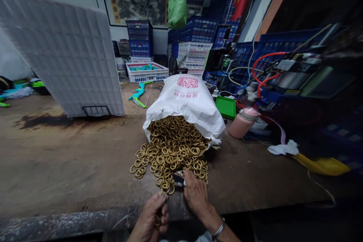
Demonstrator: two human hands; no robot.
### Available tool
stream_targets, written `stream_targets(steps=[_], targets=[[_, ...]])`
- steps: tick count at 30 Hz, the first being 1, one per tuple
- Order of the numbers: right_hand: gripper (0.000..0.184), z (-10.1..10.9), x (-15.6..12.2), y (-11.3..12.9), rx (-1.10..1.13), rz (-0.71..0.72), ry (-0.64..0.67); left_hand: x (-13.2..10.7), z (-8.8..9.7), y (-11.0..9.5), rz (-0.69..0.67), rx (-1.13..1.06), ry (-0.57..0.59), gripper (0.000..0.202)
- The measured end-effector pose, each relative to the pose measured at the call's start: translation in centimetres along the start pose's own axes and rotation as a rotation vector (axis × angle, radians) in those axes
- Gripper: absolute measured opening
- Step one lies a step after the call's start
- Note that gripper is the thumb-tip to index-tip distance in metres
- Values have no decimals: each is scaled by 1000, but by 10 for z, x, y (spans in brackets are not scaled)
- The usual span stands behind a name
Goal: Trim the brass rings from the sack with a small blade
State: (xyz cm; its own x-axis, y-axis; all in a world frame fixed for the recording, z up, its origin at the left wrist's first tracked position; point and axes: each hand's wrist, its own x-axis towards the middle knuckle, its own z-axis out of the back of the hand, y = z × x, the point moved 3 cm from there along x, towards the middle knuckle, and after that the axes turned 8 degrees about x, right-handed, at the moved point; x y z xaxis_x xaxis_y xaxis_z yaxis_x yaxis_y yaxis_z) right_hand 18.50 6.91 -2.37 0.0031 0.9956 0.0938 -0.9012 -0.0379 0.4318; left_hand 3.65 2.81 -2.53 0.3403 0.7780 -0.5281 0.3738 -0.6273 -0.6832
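A white woven sack [187, 102] with red print lies on its side, its mouth facing me. Gold-coloured rings [178, 147] spill from it onto the table in a heap. At the table's front edge my left hand [153, 211] is closed, and a few gold rings show between its curled fingers. My right hand [195, 193], with a metal bracelet at the wrist, reaches to the near side of the heap. It is closed around a small knife [178, 178], whose dark blade points left over the rings. The knife's handle is mostly hidden by the fingers.
Left on the wooden table [70, 166] stands a tall white padded panel [76, 53]. Behind the sack are a turquoise-green toy bow [139, 93] and a white crate [147, 72]. To the right sit a pink bottle [243, 123], a green tray [226, 107] and a machine with orange hoses [295, 70].
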Motion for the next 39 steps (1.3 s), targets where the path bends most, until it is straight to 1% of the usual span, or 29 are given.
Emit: stream_targets(steps=[2,4,5,7,10,13,15,18,22,24,26,29,32,34,37,39], targets=[[24,3,1,-3,128,-21,-2,3,-1,-3,-48,129,-44,37],[15,7,1,-4,317,-31,13,7,-1,-7,-128,277,-98,44],[15,9,1,-2,430,-24,36,9,-3,-10,-184,342,-112,46],[23,13,-1,3,670,3,106,13,-6,-15,-271,425,-121,46],[24,20,-5,13,919,0,231,16,-13,-19,-341,491,-73,36],[23,23,-8,19,1020,-22,312,14,-17,-21,-374,522,-43,22],[23,22,-9,20,1045,-44,303,12,-17,-21,-389,530,-66,20],[27,12,-11,18,1117,-131,303,7,-17,-23,-447,563,-104,18],[35,-4,-15,19,1218,-252,387,3,-20,-28,-569,662,-111,19],[36,-7,-16,19,1243,-282,401,3,-21,-27,-553,651,-99,20],[35,-4,-15,20,1237,-278,383,4,-20,-24,-479,589,-77,20],[30,4,-13,22,1157,-211,304,6,-17,-17,-367,515,-32,23],[26,10,-12,25,1050,-125,221,5,-16,-15,-306,498,4,30],[25,11,-12,27,1002,-79,206,2,-17,-16,-275,477,19,33],[25,8,-12,27,987,-41,209,-3,-17,-17,-218,426,17,33],[24,9,-13,26,923,-27,172,-5,-16,-17,-186,390,4,32]])
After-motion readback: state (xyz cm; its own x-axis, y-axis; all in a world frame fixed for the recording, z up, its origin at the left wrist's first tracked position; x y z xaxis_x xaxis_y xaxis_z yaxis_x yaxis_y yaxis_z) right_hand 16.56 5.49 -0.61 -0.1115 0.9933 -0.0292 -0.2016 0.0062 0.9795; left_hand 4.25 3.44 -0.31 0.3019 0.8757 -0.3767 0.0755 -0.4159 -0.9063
